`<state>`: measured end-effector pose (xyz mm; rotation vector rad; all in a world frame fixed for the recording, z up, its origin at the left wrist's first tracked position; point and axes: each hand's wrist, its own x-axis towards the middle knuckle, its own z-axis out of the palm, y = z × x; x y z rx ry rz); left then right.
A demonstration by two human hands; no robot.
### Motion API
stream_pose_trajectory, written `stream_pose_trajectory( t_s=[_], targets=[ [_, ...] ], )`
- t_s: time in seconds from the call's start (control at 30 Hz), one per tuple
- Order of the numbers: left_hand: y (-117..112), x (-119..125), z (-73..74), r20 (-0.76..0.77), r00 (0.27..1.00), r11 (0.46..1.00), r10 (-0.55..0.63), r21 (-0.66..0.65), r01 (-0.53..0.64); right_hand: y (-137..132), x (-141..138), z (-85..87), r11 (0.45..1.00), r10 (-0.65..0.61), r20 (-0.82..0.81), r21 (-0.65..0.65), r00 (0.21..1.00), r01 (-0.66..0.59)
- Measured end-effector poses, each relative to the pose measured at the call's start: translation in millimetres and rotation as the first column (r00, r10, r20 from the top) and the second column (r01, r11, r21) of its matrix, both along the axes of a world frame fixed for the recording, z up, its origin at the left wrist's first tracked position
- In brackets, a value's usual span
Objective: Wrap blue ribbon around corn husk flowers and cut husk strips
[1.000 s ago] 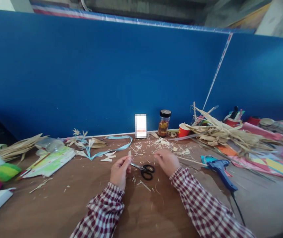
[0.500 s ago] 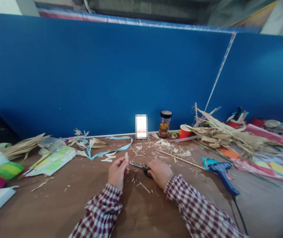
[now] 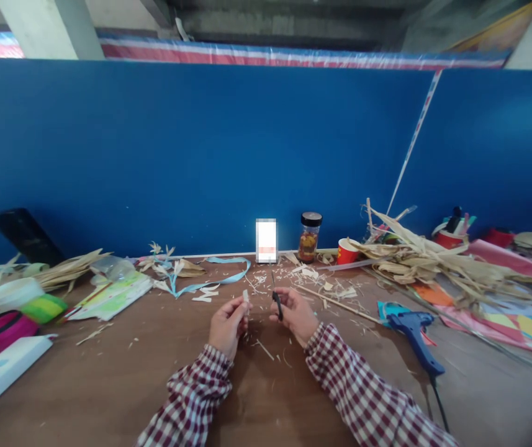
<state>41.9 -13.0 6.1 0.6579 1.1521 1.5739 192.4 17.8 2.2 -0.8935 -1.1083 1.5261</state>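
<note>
Between the thumb and fingers of my left hand (image 3: 228, 326) is a small pale strip (image 3: 246, 296), its tip poking up; it looks like dried husk. My right hand (image 3: 297, 313) is closed around the black handles of a pair of scissors (image 3: 277, 305), whose blades point up and away from me. A gap of bare table lies between the two hands, and the scissors do not touch the strip. Pale clippings (image 3: 266, 351) are scattered on the brown table around both hands. Cut pale pieces (image 3: 206, 293) lie just beyond my left hand.
A blue glue gun (image 3: 414, 335) with its cord lies at right, near a heap of dried husks (image 3: 414, 254). A dark-lidded jar (image 3: 310, 239) and red paper cup (image 3: 347, 251) stand at the back. Blue ribbon (image 3: 219, 280) curls at centre left. A white box (image 3: 9, 372) sits left.
The scissors have swung from pointing left at the strip to pointing upward, away from it. My right hand has turned and lifted slightly. My left hand still pinches the strip; the view has tilted up.
</note>
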Motion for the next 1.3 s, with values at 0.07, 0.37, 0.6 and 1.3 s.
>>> stream_pose_trajectory(
  t_s=[0.07,0.37,0.6,1.3],
  targets=[
    [-2,2,-0.3,-0.016,1.000,1.000,-0.015,-0.008,0.015,-3,-2,2.7,1.000,0.022,-0.058,-0.017,0.998,-0.023],
    [-7,5,-2.9,-0.034,0.999,0.999,-0.037,-0.001,0.037,-12,-2,3.8,0.983,0.181,0.008,-0.040,0.984,-0.180],
    [-8,7,-0.6,-0.035,0.999,0.999,-0.026,-0.021,0.025,-10,-6,-0.7,0.990,0.140,0.025,-0.003,0.990,-0.140],
    [11,16,-6.6,-0.018,0.997,0.997,-0.076,0.008,0.076,-7,-14,-0.3,0.998,0.038,-0.023,0.047,0.999,-0.037]
  ],
)
